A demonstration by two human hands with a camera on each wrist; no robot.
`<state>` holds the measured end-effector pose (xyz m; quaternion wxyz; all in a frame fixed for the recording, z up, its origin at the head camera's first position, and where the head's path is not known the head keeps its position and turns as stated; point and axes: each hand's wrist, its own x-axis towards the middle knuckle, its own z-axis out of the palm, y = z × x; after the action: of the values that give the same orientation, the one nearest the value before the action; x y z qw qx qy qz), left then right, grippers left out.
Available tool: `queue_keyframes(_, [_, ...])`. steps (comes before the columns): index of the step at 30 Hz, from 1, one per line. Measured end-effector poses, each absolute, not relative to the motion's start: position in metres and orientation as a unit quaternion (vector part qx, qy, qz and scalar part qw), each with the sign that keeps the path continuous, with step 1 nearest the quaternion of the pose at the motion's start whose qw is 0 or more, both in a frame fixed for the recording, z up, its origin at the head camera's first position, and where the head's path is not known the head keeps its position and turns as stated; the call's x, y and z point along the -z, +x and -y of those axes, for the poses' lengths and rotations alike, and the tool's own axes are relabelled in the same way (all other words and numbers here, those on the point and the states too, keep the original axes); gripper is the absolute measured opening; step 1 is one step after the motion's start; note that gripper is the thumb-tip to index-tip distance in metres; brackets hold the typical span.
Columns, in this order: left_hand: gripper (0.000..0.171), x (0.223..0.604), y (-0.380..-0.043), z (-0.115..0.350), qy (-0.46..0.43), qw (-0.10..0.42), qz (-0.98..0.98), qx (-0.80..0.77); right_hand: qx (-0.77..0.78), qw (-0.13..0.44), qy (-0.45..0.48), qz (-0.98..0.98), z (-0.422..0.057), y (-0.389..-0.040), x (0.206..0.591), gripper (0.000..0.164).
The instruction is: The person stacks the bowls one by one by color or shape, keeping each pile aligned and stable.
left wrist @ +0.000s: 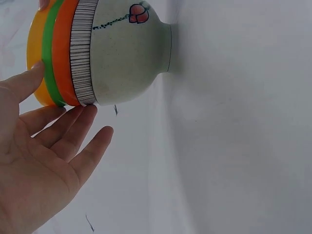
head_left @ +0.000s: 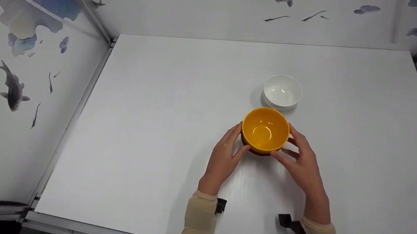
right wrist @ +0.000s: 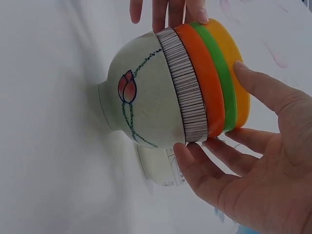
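Observation:
A nested stack of bowls is between my two hands, with a yellow bowl (head_left: 266, 124) on top. Below its rim, a green bowl (right wrist: 226, 80) and an orange bowl (right wrist: 205, 80) show as bands. At the bottom stands a pale bowl with a painted red flower (left wrist: 122, 58), its foot on the table. My left hand (head_left: 224, 157) holds the yellow rim from the left between thumb and fingers. From the right, my right hand (head_left: 301, 166) grips the same rim, thumb on the yellow. Its other fingertips lie lower, by the striped band.
A white bowl (head_left: 282, 92) stands on the white table (head_left: 139, 127) just behind the stack. White panels with painted fish (head_left: 14, 90) rise along the left and back edges. Black pieces (head_left: 221, 206) show at both wrists by the beige sleeves (head_left: 200, 218).

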<state>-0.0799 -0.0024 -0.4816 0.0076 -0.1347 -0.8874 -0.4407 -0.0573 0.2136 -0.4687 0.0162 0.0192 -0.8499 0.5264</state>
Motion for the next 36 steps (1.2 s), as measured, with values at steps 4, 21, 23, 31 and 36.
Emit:
queue_keyframes(4, [0.067, 0.483, -0.079, 0.001, -0.136, 0.015, 0.891, 0.434, -0.527, 0.018, 0.019, 0.849, -0.213, -0.056, 0.47, 0.082])
queue_keyframes(21, [0.066, 0.488, -0.078, -0.003, -0.143, 0.031, 0.876, 0.46, -0.513, 0.021, 0.014, 0.858, -0.212, -0.055, 0.47, 0.082])
queue_keyframes(23, [0.068, 0.488, -0.078, -0.003, -0.146, 0.029, 0.869, 0.472, -0.51, 0.02, 0.012, 0.86, -0.212, -0.055, 0.47, 0.082])
queue_keyframes(31, [0.081, 0.49, -0.078, -0.007, -0.134, -0.001, 0.817, 0.56, -0.507, 0.021, 0.012, 0.862, -0.214, -0.055, 0.471, 0.08])
queue_keyframes(36, [0.083, 0.492, -0.078, -0.011, -0.128, 0.005, 0.796, 0.591, -0.51, 0.021, 0.011, 0.86, -0.215, -0.055, 0.472, 0.079])
